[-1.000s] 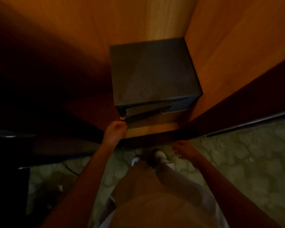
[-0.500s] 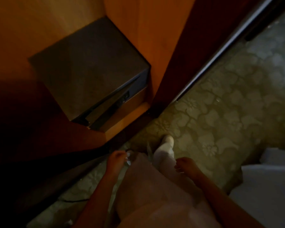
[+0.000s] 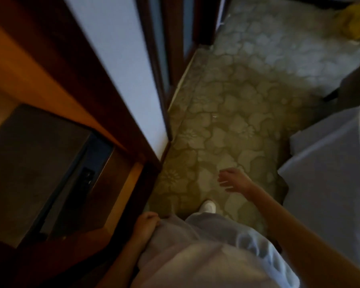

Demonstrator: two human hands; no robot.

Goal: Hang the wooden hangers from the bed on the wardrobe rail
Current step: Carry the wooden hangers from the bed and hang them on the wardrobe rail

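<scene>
No wooden hanger and no wardrobe rail shows in the head view. The open wooden wardrobe [image 3: 56, 84] fills the left side, with a dark safe box [image 3: 29, 163] on its floor. The white-sheeted bed [image 3: 328, 169] comes in at the right edge. My left hand [image 3: 147, 224] hangs beside my leg near the wardrobe's front edge, fingers curled, holding nothing. My right hand [image 3: 234, 180] swings out over the carpet with fingers loosely apart and empty, a short way left of the bed.
Patterned green-grey carpet [image 3: 227, 113] covers the floor between wardrobe and bed. A white wall panel and dark door frame [image 3: 154, 59] stand beyond the wardrobe. A yellow object [image 3: 355, 21] lies at the far right. My white shoe [image 3: 207, 205] steps forward.
My view has swung right, away from the wardrobe interior toward the carpet and bed. My left hand dropped from the safe's front to my side. My right hand lifted outward.
</scene>
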